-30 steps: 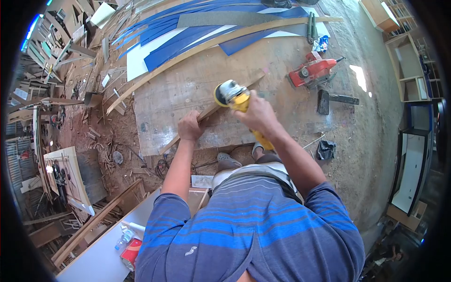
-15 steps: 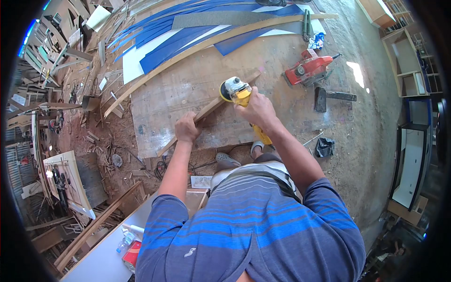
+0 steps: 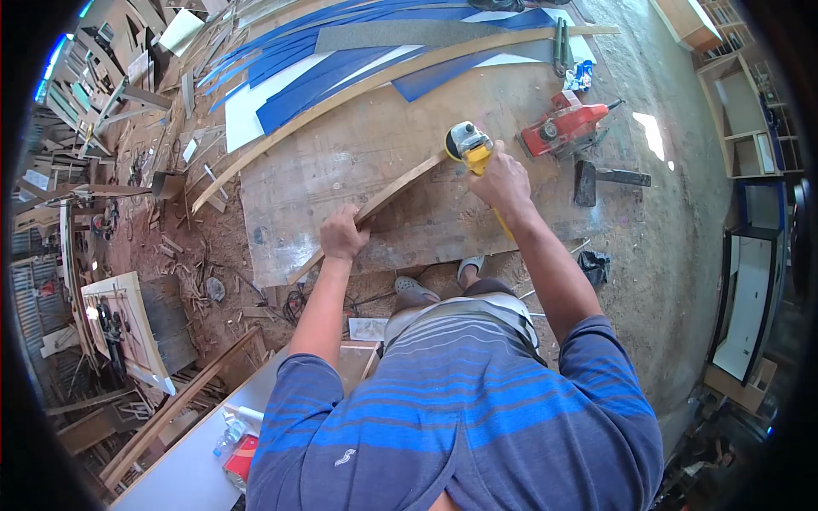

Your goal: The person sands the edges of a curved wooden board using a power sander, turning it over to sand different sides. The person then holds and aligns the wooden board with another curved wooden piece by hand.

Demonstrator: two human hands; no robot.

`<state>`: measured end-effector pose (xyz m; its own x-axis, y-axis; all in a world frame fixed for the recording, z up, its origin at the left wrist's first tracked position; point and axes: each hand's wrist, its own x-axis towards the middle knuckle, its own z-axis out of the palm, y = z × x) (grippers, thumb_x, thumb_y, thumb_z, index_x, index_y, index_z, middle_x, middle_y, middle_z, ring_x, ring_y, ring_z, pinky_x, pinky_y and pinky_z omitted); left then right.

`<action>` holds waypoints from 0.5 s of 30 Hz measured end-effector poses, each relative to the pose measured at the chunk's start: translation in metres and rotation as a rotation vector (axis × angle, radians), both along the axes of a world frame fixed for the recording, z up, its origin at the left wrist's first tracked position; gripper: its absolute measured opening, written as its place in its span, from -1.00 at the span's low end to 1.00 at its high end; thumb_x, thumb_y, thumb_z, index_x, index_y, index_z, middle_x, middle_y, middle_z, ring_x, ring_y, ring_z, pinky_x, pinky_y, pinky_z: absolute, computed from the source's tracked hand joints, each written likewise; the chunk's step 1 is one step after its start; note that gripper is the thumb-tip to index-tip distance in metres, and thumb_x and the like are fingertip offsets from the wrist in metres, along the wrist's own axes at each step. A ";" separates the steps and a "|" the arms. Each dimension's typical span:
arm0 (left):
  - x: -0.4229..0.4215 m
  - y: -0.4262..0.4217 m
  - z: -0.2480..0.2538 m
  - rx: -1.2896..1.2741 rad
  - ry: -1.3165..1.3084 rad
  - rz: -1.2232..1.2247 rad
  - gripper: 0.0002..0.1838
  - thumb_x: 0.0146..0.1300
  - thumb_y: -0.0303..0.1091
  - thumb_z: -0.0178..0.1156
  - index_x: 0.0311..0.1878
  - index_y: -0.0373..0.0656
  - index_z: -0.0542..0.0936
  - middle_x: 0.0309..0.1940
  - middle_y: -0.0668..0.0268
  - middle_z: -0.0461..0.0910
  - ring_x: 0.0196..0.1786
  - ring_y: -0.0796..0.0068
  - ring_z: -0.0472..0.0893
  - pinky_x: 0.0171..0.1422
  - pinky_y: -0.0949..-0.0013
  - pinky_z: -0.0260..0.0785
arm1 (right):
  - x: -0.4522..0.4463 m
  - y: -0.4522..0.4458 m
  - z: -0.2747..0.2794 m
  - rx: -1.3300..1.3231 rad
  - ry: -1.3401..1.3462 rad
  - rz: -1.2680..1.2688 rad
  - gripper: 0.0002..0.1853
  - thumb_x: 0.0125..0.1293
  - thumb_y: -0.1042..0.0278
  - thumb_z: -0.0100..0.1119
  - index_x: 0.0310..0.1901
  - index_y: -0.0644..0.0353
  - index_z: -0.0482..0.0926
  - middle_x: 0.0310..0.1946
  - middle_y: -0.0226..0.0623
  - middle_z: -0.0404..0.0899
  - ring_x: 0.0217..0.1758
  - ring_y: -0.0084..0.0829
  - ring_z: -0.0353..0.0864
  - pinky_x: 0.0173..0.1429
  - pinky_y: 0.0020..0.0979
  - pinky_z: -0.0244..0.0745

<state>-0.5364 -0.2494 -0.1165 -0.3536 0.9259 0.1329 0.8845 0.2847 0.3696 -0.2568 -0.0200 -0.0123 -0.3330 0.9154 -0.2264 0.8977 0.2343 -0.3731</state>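
Observation:
My left hand is wrapped round a narrow wooden strip that lies at a slant over the plywood worktop. In my right hand is a yellow angle grinder with a silver head. Its round disc sits at the far end of the strip and hides that end. Whether the disc is spinning, I cannot tell.
To the right on the worktop are a red power planer and a hammer. Blue sheet strips and a long wooden batten lie across the far side. Scrap wood litters the ground at left.
My right hand and the grinder have moved right and away along the strip, from its middle part to its far end. My left hand keeps its hold on the strip.

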 end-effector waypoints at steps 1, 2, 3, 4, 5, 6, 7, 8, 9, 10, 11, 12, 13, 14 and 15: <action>0.001 0.000 0.000 0.006 0.004 0.003 -0.69 0.20 -0.06 0.54 -0.17 -0.01 0.69 -0.22 0.22 0.75 -0.10 0.05 0.76 -0.02 0.01 0.60 | 0.001 0.002 -0.001 0.015 -0.002 -0.004 -0.37 0.27 0.00 0.45 0.12 0.36 0.47 -0.06 0.27 0.79 0.10 0.20 0.81 0.24 0.06 0.69; 0.001 0.001 0.001 0.011 0.008 0.006 -0.69 0.20 -0.06 0.54 -0.17 0.00 0.69 -0.22 0.22 0.75 -0.11 0.05 0.76 -0.02 0.01 0.60 | 0.003 0.003 -0.002 0.030 -0.004 -0.009 -0.38 0.27 0.01 0.45 0.13 0.36 0.47 -0.06 0.27 0.79 0.10 0.20 0.81 0.24 0.06 0.69; 0.001 0.000 0.000 0.011 0.010 0.005 -0.69 0.20 -0.05 0.54 -0.17 -0.01 0.69 -0.22 0.22 0.75 -0.11 0.04 0.76 -0.03 0.01 0.60 | 0.004 0.005 -0.002 0.046 -0.007 -0.013 -0.38 0.27 0.02 0.45 0.13 0.35 0.47 -0.06 0.27 0.79 0.09 0.20 0.81 0.24 0.06 0.69; 0.000 0.000 0.000 0.010 0.012 0.004 -0.69 0.21 -0.05 0.54 -0.17 -0.01 0.69 -0.23 0.22 0.75 -0.12 0.04 0.76 -0.03 0.01 0.60 | 0.005 0.006 -0.001 0.047 -0.006 -0.020 -0.38 0.27 0.03 0.45 0.13 0.36 0.47 -0.06 0.28 0.79 0.09 0.21 0.81 0.24 0.06 0.69; 0.000 -0.001 -0.001 0.010 0.014 0.004 -0.69 0.21 -0.05 0.54 -0.17 -0.01 0.69 -0.23 0.22 0.75 -0.12 0.04 0.76 -0.03 0.00 0.60 | 0.006 0.008 0.000 0.049 -0.004 -0.026 -0.38 0.26 0.03 0.45 0.13 0.36 0.46 -0.06 0.28 0.79 0.09 0.22 0.81 0.24 0.06 0.69; 0.000 -0.001 -0.001 0.004 0.015 0.004 -0.69 0.21 -0.05 0.54 -0.17 -0.01 0.69 -0.23 0.22 0.75 -0.12 0.04 0.76 -0.03 0.00 0.60 | 0.008 0.009 0.001 0.051 -0.003 -0.032 -0.37 0.26 0.03 0.46 0.14 0.36 0.46 -0.06 0.29 0.79 0.09 0.22 0.81 0.24 0.07 0.69; 0.000 -0.001 -0.002 0.000 0.017 0.004 -0.69 0.21 -0.05 0.54 -0.17 -0.01 0.69 -0.22 0.22 0.75 -0.11 0.04 0.76 -0.02 0.00 0.60 | 0.009 0.012 0.000 0.065 -0.011 -0.061 -0.37 0.25 0.05 0.47 0.14 0.35 0.47 -0.05 0.26 0.79 0.09 0.20 0.82 0.25 0.04 0.70; 0.000 -0.001 -0.002 -0.005 0.020 0.006 -0.69 0.22 -0.04 0.54 -0.18 -0.01 0.69 -0.22 0.22 0.75 -0.11 0.04 0.76 -0.02 0.00 0.60 | 0.010 0.015 -0.003 0.080 -0.018 -0.089 -0.37 0.24 0.06 0.48 0.15 0.33 0.47 -0.05 0.24 0.80 0.09 0.18 0.83 0.26 0.02 0.70; -0.001 -0.001 -0.001 -0.012 0.020 0.011 -0.68 0.22 -0.04 0.54 -0.17 -0.01 0.69 -0.22 0.22 0.75 -0.10 0.04 0.76 -0.01 0.00 0.60 | 0.011 0.018 -0.004 0.094 -0.024 -0.117 -0.37 0.23 0.07 0.50 0.16 0.32 0.47 -0.04 0.21 0.80 0.09 0.15 0.83 0.26 0.00 0.70; 0.000 -0.001 -0.001 -0.020 0.019 0.015 -0.68 0.22 -0.04 0.54 -0.17 -0.01 0.69 -0.21 0.22 0.75 -0.10 0.04 0.76 -0.01 0.00 0.60 | 0.013 0.020 -0.005 0.087 -0.012 -0.135 -0.36 0.24 0.06 0.50 0.16 0.33 0.47 -0.04 0.22 0.80 0.10 0.16 0.83 0.26 0.01 0.70; 0.001 -0.001 -0.001 -0.028 0.018 0.018 -0.68 0.22 -0.04 0.54 -0.17 -0.02 0.68 -0.21 0.22 0.75 -0.10 0.03 0.76 0.00 0.00 0.60 | 0.015 0.022 -0.006 0.079 -0.001 -0.154 -0.36 0.24 0.04 0.50 0.16 0.33 0.47 -0.04 0.23 0.80 0.10 0.17 0.83 0.26 0.02 0.70; 0.000 0.000 -0.001 -0.020 0.014 0.020 -0.68 0.22 -0.04 0.54 -0.17 -0.02 0.68 -0.21 0.22 0.75 -0.10 0.03 0.76 0.01 0.01 0.60 | 0.014 0.023 0.000 0.072 0.012 -0.173 -0.35 0.25 0.03 0.49 0.16 0.34 0.47 -0.04 0.24 0.80 0.10 0.18 0.83 0.25 0.03 0.70; 0.000 0.000 -0.001 -0.013 0.008 0.021 -0.67 0.22 -0.04 0.54 -0.17 -0.02 0.68 -0.21 0.21 0.74 -0.10 0.03 0.75 0.01 0.01 0.59 | 0.012 0.020 0.005 0.053 0.040 -0.162 -0.33 0.25 0.00 0.49 0.16 0.36 0.46 -0.04 0.24 0.80 0.10 0.19 0.82 0.25 0.04 0.70; 0.000 0.000 -0.002 -0.007 0.001 0.019 -0.67 0.22 -0.04 0.54 -0.17 -0.02 0.68 -0.21 0.21 0.74 -0.09 0.03 0.75 0.02 0.01 0.59 | 0.012 0.013 0.010 0.033 0.064 -0.153 -0.32 0.26 -0.02 0.49 0.16 0.37 0.46 -0.04 0.25 0.79 0.10 0.20 0.82 0.25 0.05 0.70; 0.001 0.000 -0.002 -0.010 -0.001 0.022 -0.67 0.23 -0.02 0.53 -0.17 -0.02 0.68 -0.21 0.21 0.74 -0.10 0.02 0.75 0.01 0.00 0.59 | 0.011 0.003 0.017 0.010 0.087 -0.146 -0.30 0.26 -0.04 0.49 0.16 0.38 0.45 -0.04 0.25 0.79 0.11 0.21 0.82 0.24 0.06 0.70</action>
<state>-0.5350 -0.2493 -0.1187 -0.3743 0.9191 0.1232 0.8776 0.3082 0.3671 -0.2463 -0.0170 0.0050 -0.2141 0.9576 -0.1929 0.8868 0.1077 -0.4495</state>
